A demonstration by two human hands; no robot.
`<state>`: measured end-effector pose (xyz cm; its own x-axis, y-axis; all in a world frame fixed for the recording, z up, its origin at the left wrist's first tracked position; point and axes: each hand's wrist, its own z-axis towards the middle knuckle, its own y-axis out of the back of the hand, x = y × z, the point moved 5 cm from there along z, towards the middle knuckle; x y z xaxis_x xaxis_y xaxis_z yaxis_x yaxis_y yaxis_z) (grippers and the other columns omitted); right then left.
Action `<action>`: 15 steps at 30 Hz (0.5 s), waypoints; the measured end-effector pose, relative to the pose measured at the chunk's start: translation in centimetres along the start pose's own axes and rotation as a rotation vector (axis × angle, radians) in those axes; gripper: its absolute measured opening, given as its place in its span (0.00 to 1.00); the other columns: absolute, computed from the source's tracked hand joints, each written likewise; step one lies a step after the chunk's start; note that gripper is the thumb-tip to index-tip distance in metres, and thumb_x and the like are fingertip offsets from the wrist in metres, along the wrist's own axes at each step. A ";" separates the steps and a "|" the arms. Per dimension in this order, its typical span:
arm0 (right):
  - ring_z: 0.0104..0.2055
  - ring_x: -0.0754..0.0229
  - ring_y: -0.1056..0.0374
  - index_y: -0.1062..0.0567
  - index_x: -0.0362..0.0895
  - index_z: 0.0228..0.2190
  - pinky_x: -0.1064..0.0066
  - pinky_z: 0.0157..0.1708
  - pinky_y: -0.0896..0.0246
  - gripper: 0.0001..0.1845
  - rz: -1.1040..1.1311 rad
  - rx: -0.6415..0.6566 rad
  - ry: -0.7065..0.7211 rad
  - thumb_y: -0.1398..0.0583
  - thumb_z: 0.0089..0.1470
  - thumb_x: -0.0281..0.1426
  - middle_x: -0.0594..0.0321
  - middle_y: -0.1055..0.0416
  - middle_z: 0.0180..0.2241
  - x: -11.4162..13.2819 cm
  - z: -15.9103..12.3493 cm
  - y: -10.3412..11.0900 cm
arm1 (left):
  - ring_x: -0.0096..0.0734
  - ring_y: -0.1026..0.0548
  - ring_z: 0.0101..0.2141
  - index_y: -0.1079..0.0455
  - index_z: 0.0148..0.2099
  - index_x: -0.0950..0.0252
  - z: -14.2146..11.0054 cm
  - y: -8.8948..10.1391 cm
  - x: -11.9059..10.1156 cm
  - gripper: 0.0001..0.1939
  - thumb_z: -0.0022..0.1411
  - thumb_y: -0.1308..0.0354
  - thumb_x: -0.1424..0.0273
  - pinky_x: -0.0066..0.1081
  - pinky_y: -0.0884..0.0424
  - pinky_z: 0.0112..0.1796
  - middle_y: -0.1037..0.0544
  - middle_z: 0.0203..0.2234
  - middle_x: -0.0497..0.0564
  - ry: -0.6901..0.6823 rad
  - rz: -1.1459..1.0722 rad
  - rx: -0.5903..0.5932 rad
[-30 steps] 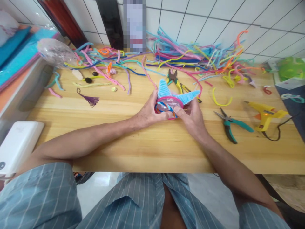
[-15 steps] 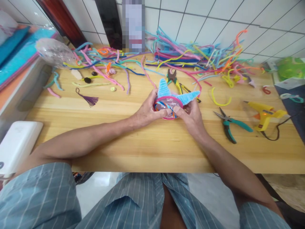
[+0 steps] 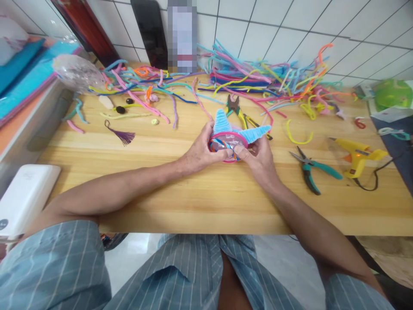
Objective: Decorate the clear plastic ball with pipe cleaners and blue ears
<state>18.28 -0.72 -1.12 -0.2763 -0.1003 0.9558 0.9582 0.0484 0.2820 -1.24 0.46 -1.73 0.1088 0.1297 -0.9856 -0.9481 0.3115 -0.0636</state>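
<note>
Between my two hands is a round pipe-cleaner craft piece (image 3: 229, 138) with a pink rim, a clear shiny middle and two light-blue pointed ears standing up at its back. A twisted blue, orange and white strand runs across its front. My left hand (image 3: 204, 150) is closed on the piece's left side, thumb along the front. On the right side my right hand (image 3: 258, 155) grips it, thumb pressed near the left thumb's tip. The fingers behind the piece are partly hidden. Just beyond it lie wire cutters (image 3: 237, 107) with yellow handles.
Loose pipe cleaners (image 3: 245, 77) heap along the tiled wall. To the right lie teal-handled pliers (image 3: 312, 165) and a yellow glue gun (image 3: 358, 155) with its cord. At left are a purple tassel (image 3: 121, 133) and a white power bank (image 3: 29, 198). A black phone (image 3: 150, 34) leans on the wall.
Both hands stay in place around the craft piece, thumbs still on its front. The view shifts very slightly; nothing has been taken up or let go.
</note>
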 end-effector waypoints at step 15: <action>0.50 0.45 0.19 0.31 0.55 0.47 0.46 0.51 0.18 0.43 0.000 -0.008 -0.033 0.29 0.46 0.72 0.58 0.19 0.49 -0.2 -0.4 -0.6 | 0.47 0.18 0.56 0.33 0.65 0.59 -0.5 0.1 -0.1 0.46 0.51 0.16 0.52 0.41 0.20 0.55 0.18 0.57 0.56 0.060 0.019 -0.020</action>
<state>17.77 -1.09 -1.54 -0.2786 -0.0678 0.9580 0.9587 0.0404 0.2816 -1.46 0.02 -1.76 0.0731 0.0791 -0.9942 -0.9557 0.2906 -0.0471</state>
